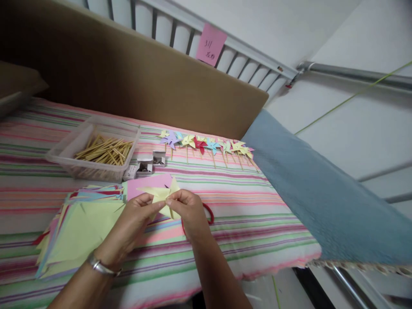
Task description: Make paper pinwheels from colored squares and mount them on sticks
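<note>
Between my two hands is a pale yellow paper pinwheel, its blades partly folded in. My left hand pinches its left side between thumb and fingers. At its centre, my right hand presses the paper with thumb and index finger. Pink paper lies on the table behind the pinwheel. Red scissor handles show beside my right wrist; the blades are hidden. To the left is a stack of coloured paper squares, a yellow one on top with slits at its corners.
A clear plastic box holds many thin wooden sticks. Small open boxes with dark metal bits stand beside it. Several finished pinwheels on sticks lie in a row before a cardboard panel. A striped cloth covers the table.
</note>
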{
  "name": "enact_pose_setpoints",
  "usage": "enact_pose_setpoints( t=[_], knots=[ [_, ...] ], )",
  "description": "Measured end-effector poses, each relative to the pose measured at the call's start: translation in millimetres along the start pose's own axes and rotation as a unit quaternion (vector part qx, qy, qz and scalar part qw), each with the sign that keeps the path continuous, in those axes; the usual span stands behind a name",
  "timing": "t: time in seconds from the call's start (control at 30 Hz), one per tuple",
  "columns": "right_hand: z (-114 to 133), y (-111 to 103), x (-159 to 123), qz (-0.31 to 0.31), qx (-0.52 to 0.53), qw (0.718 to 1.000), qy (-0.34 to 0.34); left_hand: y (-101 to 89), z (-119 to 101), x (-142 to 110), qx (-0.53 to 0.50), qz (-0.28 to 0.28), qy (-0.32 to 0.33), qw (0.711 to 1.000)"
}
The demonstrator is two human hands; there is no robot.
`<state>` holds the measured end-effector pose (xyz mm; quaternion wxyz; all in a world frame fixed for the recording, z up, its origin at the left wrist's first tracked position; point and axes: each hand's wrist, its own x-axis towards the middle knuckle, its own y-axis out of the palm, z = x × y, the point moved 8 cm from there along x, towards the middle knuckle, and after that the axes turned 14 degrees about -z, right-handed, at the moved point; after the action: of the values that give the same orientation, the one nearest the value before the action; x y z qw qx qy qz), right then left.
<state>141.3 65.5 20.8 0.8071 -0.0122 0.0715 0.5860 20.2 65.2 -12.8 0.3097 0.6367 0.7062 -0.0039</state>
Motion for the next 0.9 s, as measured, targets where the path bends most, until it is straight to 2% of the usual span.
enact_pose_setpoints(
  t=[0.23,0.43,0.9],
  knots=[
    [-1.1,-0.2,0.4,-0.008,-0.009,1.000,-0.007,-3.2,-1.7,3.8,0.013,-0.006,0.025,1.000],
    [-0.6,0.3,0.9,-0.008,0.014,1.000,0.007,-0.5,-3.0,5.0,0.027,0.015,0.055,0.998],
    [-3.9,1.0,1.5,0.002,0.009,1.000,-0.001,-9.9,-1.2,8.2,0.049,-0.026,0.065,0.996]
  ],
)
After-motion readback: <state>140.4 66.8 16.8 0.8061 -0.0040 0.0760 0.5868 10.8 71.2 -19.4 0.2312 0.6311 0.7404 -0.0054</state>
